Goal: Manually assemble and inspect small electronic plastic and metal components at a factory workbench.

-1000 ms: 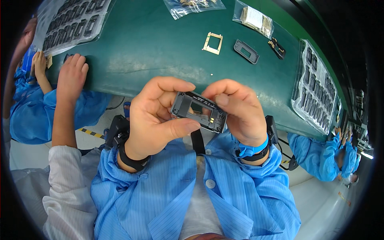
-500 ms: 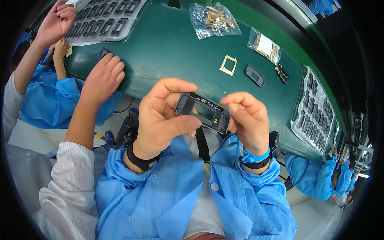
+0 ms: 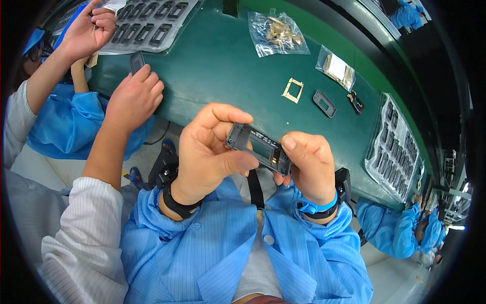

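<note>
Between my two hands, above the near edge of the table, is a dark grey plastic housing with a rectangular window (image 3: 239,137). My left hand (image 3: 205,152) grips its left end, thumb along the lower edge and fingers behind. At the right end my right hand (image 3: 310,164) pinches it, with the thumb on its upper right corner. Small gold contacts show near that end. Beyond my right hand lie a pale yellow rectangular frame (image 3: 300,91), another dark housing (image 3: 331,112) and a small black part with gold pieces (image 3: 356,103).
On the green table (image 3: 202,66) are a clear bag of gold-coloured pieces (image 3: 279,34) and a bag with a stack inside (image 3: 338,68). Trays of dark housings stand at right (image 3: 395,152) and far left (image 3: 152,28). A co-worker's hand (image 3: 134,99) holds a dark part (image 3: 136,62) at left.
My right thumb has come down onto the housing's right end, and the housing has tilted slightly. At left, the co-worker's dark part stands higher, and their other hand has moved right.
</note>
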Available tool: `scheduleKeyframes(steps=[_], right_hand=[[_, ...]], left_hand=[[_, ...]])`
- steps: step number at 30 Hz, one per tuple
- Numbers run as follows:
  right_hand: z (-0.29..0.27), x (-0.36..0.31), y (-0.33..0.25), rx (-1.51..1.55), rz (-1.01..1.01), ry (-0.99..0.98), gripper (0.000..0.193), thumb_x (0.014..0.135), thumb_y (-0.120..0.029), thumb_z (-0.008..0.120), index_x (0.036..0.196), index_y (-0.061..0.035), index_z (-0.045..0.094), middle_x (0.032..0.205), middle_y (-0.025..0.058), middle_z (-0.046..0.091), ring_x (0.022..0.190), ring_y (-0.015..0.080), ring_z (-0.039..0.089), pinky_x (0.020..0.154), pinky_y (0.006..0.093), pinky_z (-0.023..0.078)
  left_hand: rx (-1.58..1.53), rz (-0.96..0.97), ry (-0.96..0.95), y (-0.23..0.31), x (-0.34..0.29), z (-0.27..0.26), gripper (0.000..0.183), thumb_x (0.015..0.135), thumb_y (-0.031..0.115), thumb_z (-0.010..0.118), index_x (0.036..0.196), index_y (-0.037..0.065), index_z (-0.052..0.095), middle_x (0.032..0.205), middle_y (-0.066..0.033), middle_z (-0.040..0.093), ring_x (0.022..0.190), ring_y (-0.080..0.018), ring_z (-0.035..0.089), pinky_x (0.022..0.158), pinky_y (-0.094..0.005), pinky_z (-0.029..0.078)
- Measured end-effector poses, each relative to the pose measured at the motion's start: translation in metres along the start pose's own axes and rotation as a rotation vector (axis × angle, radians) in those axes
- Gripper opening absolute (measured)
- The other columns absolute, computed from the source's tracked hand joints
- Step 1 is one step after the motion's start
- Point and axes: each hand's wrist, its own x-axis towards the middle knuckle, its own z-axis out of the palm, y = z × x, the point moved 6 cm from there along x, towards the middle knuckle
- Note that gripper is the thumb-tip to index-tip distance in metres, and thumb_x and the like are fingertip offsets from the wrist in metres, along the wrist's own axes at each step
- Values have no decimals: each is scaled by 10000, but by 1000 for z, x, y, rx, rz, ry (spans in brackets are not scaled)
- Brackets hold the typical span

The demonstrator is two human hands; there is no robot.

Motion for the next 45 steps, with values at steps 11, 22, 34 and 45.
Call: scheduleKeyframes(steps=[11, 22, 34, 45], right_hand=[[-1, -7, 1, -28, 7, 23, 322, 944, -227, 496, 701, -42, 601, 526, -3, 555, 461, 27, 449, 423, 187, 328], [-2, -7, 6, -35, 36, -13, 313, 942, -231, 501, 725, -36, 615, 524, -11, 546, 468, 23, 446, 427, 183, 321], [14, 15, -15, -123, -191, 25, 178, 887, -127, 602, 750, -13, 610, 568, -26, 545, 520, 8, 427, 443, 190, 329], [13, 20, -15, -401, -241, 24, 217, 871, -108, 595, 685, 3, 594, 564, 10, 572, 523, 40, 478, 457, 220, 366]], left_hand=[[182, 50, 111, 6, 2, 11, 624, 672, 258, 831, 1080, -34, 461, 676, -59, 619, 540, -55, 552, 477, -152, 403], [207, 32, 128, 6, -1, 12, 624, 662, 257, 840, 1072, -35, 472, 715, -64, 621, 584, -57, 573, 511, -147, 427], [237, -5, -97, 7, -2, 10, 505, 709, -94, 725, 1140, -31, 470, 961, -128, 631, 869, -161, 647, 698, -225, 540], [161, -142, -80, -10, -8, 4, 493, 761, -53, 696, 1194, -59, 460, 1020, -122, 612, 925, -129, 604, 703, -204, 513]])
